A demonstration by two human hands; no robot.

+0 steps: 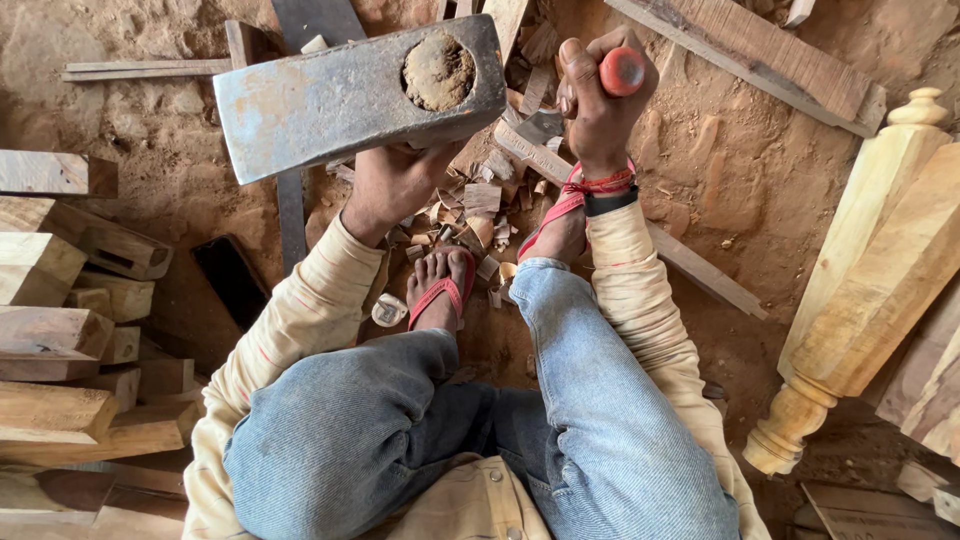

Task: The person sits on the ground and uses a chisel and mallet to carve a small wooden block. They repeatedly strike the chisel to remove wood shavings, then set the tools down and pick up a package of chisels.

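Left grip (pixel 385 185) wraps the handle of a heavy grey steel axe head (pixel 355 95), raised high; right grip (pixel 598 100) clenches a red-handled chisel (pixel 622 70) over pale wood chips (pixel 480 215). Best keep the chisel steady, feet clear.

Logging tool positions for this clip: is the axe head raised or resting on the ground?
Raised. The axe head sits close to the camera, held from beneath by the left hand, well above the wood chips on the ground.

A worn grey steel axe head (pixel 350 95), wood plugging its eye, is raised level; a red-handled tool (pixel 622 71) stands upright.
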